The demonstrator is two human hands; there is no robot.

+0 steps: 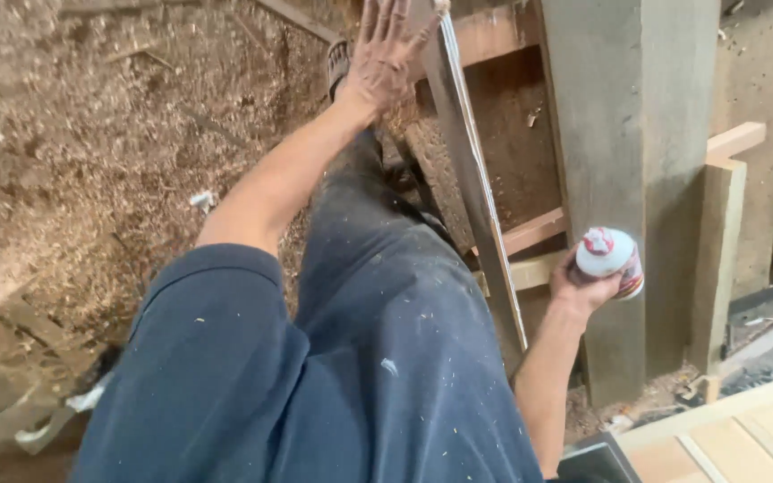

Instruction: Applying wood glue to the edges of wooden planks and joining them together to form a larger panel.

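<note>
Head view, looking down over dark blue shirt and trousers. Left hand [385, 54] stretched forward, fingers spread, grip released, palm on top end of long narrow wooden strip [480, 192] that slants down past leg. Right hand [583, 282] low at right, grip clenched around white glue bottle [610, 259] with red cap, held just beside grey concrete post [637, 179]. Sawdust-covered floor [91, 152] at left. Pale wooden panel [726, 438] at bottom right corner.

Glossy white plastic bottle [608, 259]; rough, unfinished wooden slat [476, 179]; matt grey concrete post [637, 134]; coarse sawdust covers the floor [73, 152].
</note>
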